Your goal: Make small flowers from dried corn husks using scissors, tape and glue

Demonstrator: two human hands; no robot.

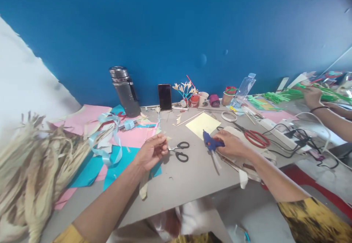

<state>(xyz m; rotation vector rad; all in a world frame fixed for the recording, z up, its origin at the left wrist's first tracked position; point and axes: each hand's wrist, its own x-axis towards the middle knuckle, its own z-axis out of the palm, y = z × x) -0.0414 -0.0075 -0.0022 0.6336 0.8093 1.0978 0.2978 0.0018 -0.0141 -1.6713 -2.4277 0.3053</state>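
Note:
My right hand [232, 144] is wrapped round a blue hot glue gun [209, 141], whose nozzle points up and away and whose clear glue stick [216, 160] sticks out toward me. My left hand [152, 151] is closed in a pinch, with a small pale piece of corn husk [168, 138] showing at the fingertips. Just right of that hand, black-handled scissors [182, 152] lie on the table. A pale husk strip [143, 188] shows below my left wrist. Beyond the glue gun lies a yellow paper square [203, 124].
Dried corn husks [41, 169] pile at left beside blue and pink paper. A flask [125, 90], a phone [165, 96] and husk flowers [186, 89] stand along the wall. Red-handled scissors [257, 138] and a corded power strip [283, 134] lie right, near another person's hand [312, 96].

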